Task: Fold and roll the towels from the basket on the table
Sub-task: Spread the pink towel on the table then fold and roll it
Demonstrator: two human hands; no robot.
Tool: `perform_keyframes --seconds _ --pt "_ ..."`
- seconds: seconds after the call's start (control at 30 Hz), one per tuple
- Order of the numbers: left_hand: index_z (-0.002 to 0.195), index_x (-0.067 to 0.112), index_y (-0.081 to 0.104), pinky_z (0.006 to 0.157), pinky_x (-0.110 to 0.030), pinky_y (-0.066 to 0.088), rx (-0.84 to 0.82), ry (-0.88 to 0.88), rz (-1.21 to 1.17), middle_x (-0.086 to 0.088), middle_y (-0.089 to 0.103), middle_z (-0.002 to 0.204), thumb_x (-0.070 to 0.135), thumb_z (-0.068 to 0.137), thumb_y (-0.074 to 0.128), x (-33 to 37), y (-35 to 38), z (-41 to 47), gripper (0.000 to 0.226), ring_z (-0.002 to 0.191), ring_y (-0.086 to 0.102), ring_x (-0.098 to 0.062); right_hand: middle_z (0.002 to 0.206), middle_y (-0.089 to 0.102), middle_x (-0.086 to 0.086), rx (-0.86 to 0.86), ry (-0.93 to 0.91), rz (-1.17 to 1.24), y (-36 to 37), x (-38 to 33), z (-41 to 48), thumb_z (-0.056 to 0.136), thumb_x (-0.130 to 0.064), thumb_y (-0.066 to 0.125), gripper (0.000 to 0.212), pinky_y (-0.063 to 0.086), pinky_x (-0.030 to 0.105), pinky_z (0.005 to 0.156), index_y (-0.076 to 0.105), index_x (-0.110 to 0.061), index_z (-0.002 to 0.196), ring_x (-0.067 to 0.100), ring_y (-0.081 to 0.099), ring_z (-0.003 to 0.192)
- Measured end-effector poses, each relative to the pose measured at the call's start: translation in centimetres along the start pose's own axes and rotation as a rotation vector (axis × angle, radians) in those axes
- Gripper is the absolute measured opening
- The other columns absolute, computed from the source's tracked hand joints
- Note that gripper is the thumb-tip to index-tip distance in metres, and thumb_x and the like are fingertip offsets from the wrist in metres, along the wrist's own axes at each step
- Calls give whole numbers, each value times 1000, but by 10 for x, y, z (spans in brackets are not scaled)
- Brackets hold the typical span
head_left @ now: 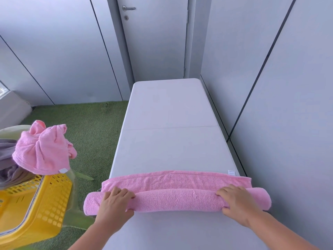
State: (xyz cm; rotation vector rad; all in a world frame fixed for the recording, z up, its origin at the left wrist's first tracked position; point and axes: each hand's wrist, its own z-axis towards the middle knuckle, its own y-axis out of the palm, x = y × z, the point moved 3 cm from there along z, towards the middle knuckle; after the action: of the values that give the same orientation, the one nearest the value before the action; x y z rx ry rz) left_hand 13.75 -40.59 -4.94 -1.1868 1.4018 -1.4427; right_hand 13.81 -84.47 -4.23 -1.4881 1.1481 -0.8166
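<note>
Both forearms are cut off by the lower edge of the view. The left hand (115,204) is laid over the left part of the pink towel (176,200), with the fingers curled over the top of the roll and the thumb set against its near side. The right hand (237,202) is placed the same way near the right end. The fingertips are partly hidden behind the curve of the roll.

The towel is laid across the near part of the white table (171,150), partly rolled. A flat strip is left beyond the roll, and the left end overhangs the table edge. A small white label (231,172) is seen at the strip's far right corner; its print cannot be read.

To the left, a yellow basket (41,201) is cropped by the frame. A second pink towel (41,150) is heaped on it, beside a greyish cloth (7,159) that is largely hidden. Green turf (93,127) lies beyond, and a closed door (155,42) is seen behind the table's far end.
</note>
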Motion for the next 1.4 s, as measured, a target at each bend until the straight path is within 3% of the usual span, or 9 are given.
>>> perform_keyframes --seconds 0.17,0.37,0.57,0.73,0.83,0.97,1.13,1.27,1.4 --pt "79 36 71 66 -35 43 75 -8 42 16 51 86 47 63 58 -2 -4 4 24 80 51 -17 98 62 -17 -116 34 176 -9 9 7 75 -52 44 36 38 29 89 62 -36 102 9 49 103" --pt "106 29 64 60 -37 50 175 -120 -175 11 48 98 22 81 66 2 -9 18 26 87 54 -23 101 62 -20 247 59 145 -22 11 15 88 -33 58 19 40 29 82 66 -32 105 14 58 102" --pt "115 32 65 73 -37 45 -8 -28 26 18 60 113 57 58 76 5 -1 21 63 101 51 -15 101 65 -18 135 -49 -24 -6 -6 17 51 -56 68 62 56 32 84 67 -30 107 8 63 96" --pt "81 31 65 66 -36 44 -1 19 117 16 58 83 49 49 75 14 0 33 38 82 52 -17 91 64 -17 104 9 -51 0 -5 27 42 -35 79 57 54 34 78 63 -33 97 12 59 86" --pt "75 28 67 67 -35 44 -28 51 147 13 53 85 53 59 56 14 -4 43 32 83 50 -17 105 60 -18 -37 -60 -54 -9 -3 38 67 -38 66 45 44 33 89 58 -33 111 14 53 103" --pt "112 33 70 82 -38 39 -67 -12 41 12 55 111 56 74 39 -1 -19 64 53 105 51 -18 101 60 -16 -89 63 115 -31 19 50 78 -48 46 43 40 30 87 58 -38 117 11 48 102" --pt "146 40 43 102 -41 40 -25 -105 -61 19 50 141 65 89 26 -24 -19 70 65 134 43 -12 141 52 -17 44 181 135 -31 50 52 92 -59 47 56 34 32 107 46 -34 142 11 43 132" --pt "152 33 34 117 -48 29 -90 -74 -2 13 44 149 68 80 56 -21 1 71 83 142 36 -14 150 38 -11 -119 204 -37 -19 49 53 75 -71 51 90 24 41 116 23 -34 153 14 33 140" --pt "147 26 41 116 -59 27 -53 -81 -25 9 51 139 53 73 69 27 8 90 83 135 45 -19 137 46 -6 -79 180 -75 -17 5 82 75 -61 53 82 31 42 105 28 -29 147 20 42 130"
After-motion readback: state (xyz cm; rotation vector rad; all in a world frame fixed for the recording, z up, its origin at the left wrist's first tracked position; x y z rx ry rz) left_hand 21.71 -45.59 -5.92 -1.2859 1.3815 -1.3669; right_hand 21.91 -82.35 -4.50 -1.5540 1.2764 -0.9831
